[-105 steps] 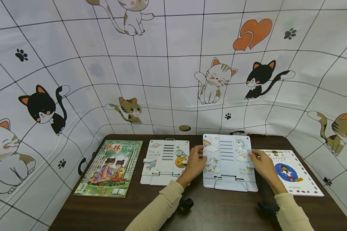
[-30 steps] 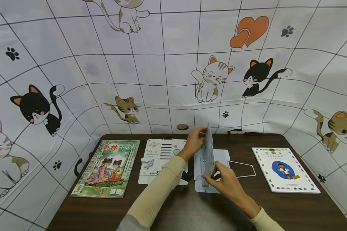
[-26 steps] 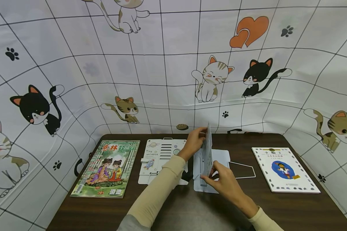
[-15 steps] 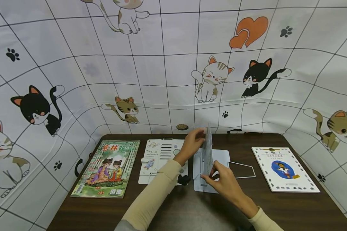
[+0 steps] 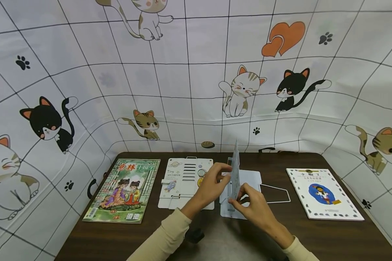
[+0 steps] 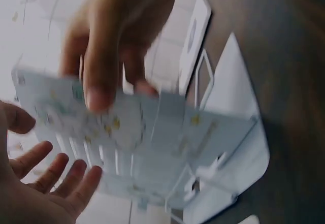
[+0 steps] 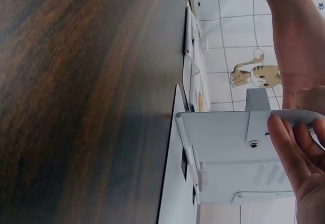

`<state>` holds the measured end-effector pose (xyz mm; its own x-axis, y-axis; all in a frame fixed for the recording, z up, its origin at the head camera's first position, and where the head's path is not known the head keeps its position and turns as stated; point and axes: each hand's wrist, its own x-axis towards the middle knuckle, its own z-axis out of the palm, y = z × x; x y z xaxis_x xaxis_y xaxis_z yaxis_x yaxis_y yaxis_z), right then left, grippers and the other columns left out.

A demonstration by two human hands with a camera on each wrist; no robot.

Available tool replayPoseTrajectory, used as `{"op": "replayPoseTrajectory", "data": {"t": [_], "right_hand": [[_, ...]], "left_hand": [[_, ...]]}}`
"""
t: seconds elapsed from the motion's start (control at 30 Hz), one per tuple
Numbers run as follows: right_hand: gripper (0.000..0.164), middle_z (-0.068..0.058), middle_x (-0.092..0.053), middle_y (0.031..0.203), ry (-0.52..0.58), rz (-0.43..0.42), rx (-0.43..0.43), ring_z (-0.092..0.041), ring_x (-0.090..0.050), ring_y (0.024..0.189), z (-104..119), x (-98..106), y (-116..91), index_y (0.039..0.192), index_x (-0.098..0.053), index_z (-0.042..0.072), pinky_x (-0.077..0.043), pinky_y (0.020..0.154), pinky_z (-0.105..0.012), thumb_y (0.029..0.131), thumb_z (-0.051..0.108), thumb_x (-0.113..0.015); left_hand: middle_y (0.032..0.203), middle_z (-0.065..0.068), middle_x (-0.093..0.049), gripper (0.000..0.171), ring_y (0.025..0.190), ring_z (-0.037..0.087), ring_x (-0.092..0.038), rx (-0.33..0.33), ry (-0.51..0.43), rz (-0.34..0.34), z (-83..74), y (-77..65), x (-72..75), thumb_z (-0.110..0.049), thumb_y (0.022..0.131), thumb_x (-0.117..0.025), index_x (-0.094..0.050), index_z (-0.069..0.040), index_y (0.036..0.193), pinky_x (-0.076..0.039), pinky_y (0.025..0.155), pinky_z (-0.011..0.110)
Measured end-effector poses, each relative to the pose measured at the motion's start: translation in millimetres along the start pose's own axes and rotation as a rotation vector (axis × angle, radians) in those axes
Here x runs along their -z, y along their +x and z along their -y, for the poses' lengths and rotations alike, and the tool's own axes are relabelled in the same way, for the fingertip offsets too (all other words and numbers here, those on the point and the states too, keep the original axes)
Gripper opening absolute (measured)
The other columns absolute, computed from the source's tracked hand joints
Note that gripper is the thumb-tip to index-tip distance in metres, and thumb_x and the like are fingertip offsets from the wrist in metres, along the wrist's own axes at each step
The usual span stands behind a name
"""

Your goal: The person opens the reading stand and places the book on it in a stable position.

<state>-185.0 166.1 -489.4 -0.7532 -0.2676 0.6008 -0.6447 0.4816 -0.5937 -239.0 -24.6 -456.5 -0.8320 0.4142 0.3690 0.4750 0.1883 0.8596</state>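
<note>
A white metal book stand (image 5: 236,174) printed with unicorns is unfolded, its slotted panel upright above a flat base (image 5: 252,177). My right hand (image 5: 254,204) pinches the panel's near side edge; in the left wrist view its thumb (image 6: 99,97) lies on the printed face. Just left of the panel is my left hand (image 5: 212,183), fingers loosely bent in the head view. In the left wrist view its spread fingers (image 6: 76,183) overlap the slots. A side tab (image 7: 258,107) sticks out near the right fingertips. The stand's wire loop (image 5: 277,192) reaches right over the table.
A second white stand (image 5: 179,181), printed "Tiny universe", lies folded left of centre. A green magazine (image 5: 124,192) lies at the far left and a white book (image 5: 323,192) at the right. Behind the dark wooden table (image 5: 241,239) hangs a cat-patterned cloth (image 5: 196,79).
The folded unicorn stand has been unfolded, its panel raised and wire loop swung out right. In the last half second my left hand has come down and nearer from the panel's top; the right stays.
</note>
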Motion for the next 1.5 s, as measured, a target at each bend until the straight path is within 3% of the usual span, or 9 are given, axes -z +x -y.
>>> {"op": "replayPoseTrajectory", "data": {"t": [0.2,0.43,0.53,0.67,0.83,0.93,1.07,1.2,1.5], "right_hand": [[0.042,0.002,-0.063,0.088,0.052,0.014,-0.012,0.0,-0.064,0.084,-1,2,-4,0.095,-0.058,0.01,-0.064,0.069,-0.027,0.076,-0.015,-0.087],[0.035,-0.002,-0.065,0.097,0.186,0.153,0.007,-0.006,-0.067,0.094,-10,16,-1,0.104,-0.06,0.008,-0.065,0.08,-0.029,0.085,-0.015,-0.079],[0.024,-0.012,-0.067,0.105,0.31,0.201,-0.085,-0.008,-0.07,0.098,-26,27,10,0.11,-0.062,0.004,-0.064,0.084,-0.028,0.094,-0.009,-0.074],[0.02,-0.026,-0.064,0.114,0.374,0.145,-0.231,-0.015,-0.073,0.1,-47,42,38,0.117,-0.06,-0.005,-0.063,0.088,-0.028,0.1,-0.004,-0.069],[0.036,-0.028,-0.06,0.131,0.335,0.097,-0.385,-0.008,-0.069,0.107,-69,55,79,0.133,-0.052,-0.009,-0.059,0.093,-0.021,0.105,0.009,-0.067],[0.047,-0.029,-0.055,0.144,0.353,0.107,-0.452,-0.021,-0.066,0.123,-81,56,100,0.144,-0.045,-0.008,-0.054,0.096,-0.015,0.107,0.012,-0.065],[0.057,-0.029,-0.044,0.159,0.441,0.149,-0.468,-0.044,-0.049,0.147,-95,51,119,0.156,-0.035,-0.007,-0.052,0.098,-0.013,0.108,0.008,-0.062],[0.061,-0.028,-0.037,0.167,0.543,0.219,-0.418,-0.047,-0.037,0.155,-102,43,131,0.163,-0.029,-0.004,-0.049,0.108,-0.018,0.109,0.003,-0.056],[0.046,-0.03,-0.057,0.146,0.487,0.286,-0.394,-0.042,-0.054,0.14,-107,38,135,0.153,-0.047,-0.004,-0.049,0.104,-0.022,0.109,0.004,-0.056]], "left_hand": [[0.159,0.013,-0.038,0.061,0.15,0.031,-0.044,-0.055,-0.027,0.122,-8.0,-23.4,-15.6,-0.009,0.099,-0.061,-0.039,-0.007,0.156,-0.052,0.114,0.05],[0.156,0.013,-0.041,0.066,0.146,0.031,-0.047,-0.044,0.013,0.004,-11.2,-28.1,-31.1,-0.011,0.099,-0.073,-0.039,-0.01,0.155,-0.06,0.103,0.041],[0.151,0.013,-0.046,0.062,0.142,0.03,-0.051,-0.053,0.017,-0.057,-11.6,-26.6,-33.7,-0.003,0.097,-0.074,-0.044,-0.01,0.152,-0.062,0.1,0.038],[0.147,0.014,-0.049,0.063,0.139,0.03,-0.054,-0.054,0.001,-0.096,-13.9,-26.6,-35.1,0.0,0.094,-0.074,-0.048,-0.009,0.15,-0.061,0.097,0.03],[0.142,0.014,-0.053,0.064,0.129,0.031,-0.06,-0.018,-0.015,-0.117,-14.2,-29.6,-39.2,0.0,0.093,-0.075,-0.051,-0.014,0.152,-0.063,0.093,0.032],[0.139,0.014,-0.055,0.063,0.124,0.031,-0.063,-0.017,-0.01,-0.135,-12.3,-31.2,-41.9,-0.001,0.093,-0.075,-0.053,-0.015,0.15,-0.064,0.09,0.034],[0.138,0.012,-0.056,0.058,0.122,0.026,-0.063,-0.037,0.002,-0.148,-10.5,-31.6,-44.8,-0.001,0.092,-0.074,-0.056,-0.013,0.147,-0.063,0.087,0.026],[0.139,0.011,-0.056,0.057,0.122,0.021,-0.063,-0.048,-0.011,-0.142,-12.0,-31.3,-45.3,-0.001,0.093,-0.074,-0.057,-0.012,0.146,-0.062,0.087,0.022],[0.139,0.012,-0.058,0.056,0.124,0.026,-0.066,-0.01,-0.037,-0.133,-12.2,-32.1,-41.2,0.001,0.093,-0.075,-0.059,-0.01,0.145,-0.064,0.088,0.028]]}}
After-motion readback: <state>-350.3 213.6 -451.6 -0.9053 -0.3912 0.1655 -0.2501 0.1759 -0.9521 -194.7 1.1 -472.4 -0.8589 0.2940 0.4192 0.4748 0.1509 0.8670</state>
